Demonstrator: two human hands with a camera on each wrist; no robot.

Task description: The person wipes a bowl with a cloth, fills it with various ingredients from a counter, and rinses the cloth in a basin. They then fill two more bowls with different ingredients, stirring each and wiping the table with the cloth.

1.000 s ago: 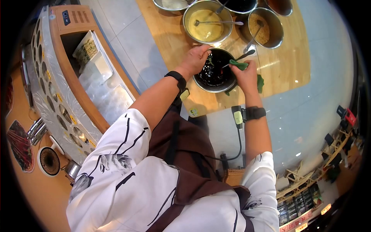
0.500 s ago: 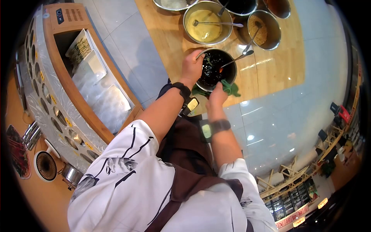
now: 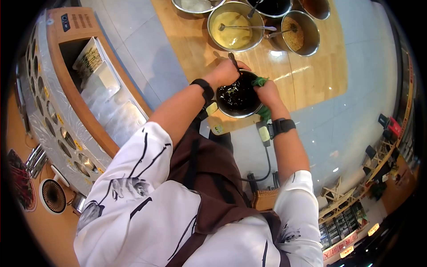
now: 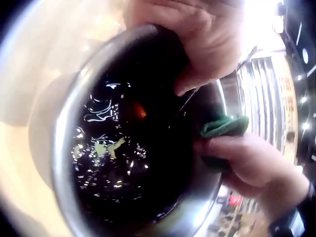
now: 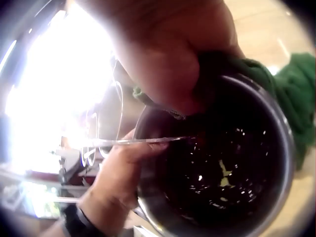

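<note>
A steel pot (image 3: 240, 115) of dark liquid with green bits floating in it stands at the table's near edge. My left hand (image 3: 227, 73) grips its far-left rim, with the thumb inside in the left wrist view. Beside that hand, a dark spoon handle (image 3: 233, 60) rises from the pot; its thin shaft (image 5: 143, 141) crosses the rim in the right wrist view. My right hand (image 3: 269, 94) holds a green cloth (image 3: 260, 81) against the right rim. More of the cloth (image 5: 298, 89) hangs outside the pot. The spoon's bowl is hidden in the liquid.
Behind the pot are a steel bowl of yellow sauce (image 3: 235, 33) with a ladle, a bowl of tan crumbs (image 3: 300, 35) with a spoon, and several other bowls. A counter with a recessed bin (image 3: 109, 104) stands to the left. Bare wooden tabletop (image 3: 316, 80) shows at right.
The pot's spoon handle has swung from the right side to my left hand. My right hand with the cloth went to the near rim, then back to the right rim. The crumb bowl's spoon turned leftward.
</note>
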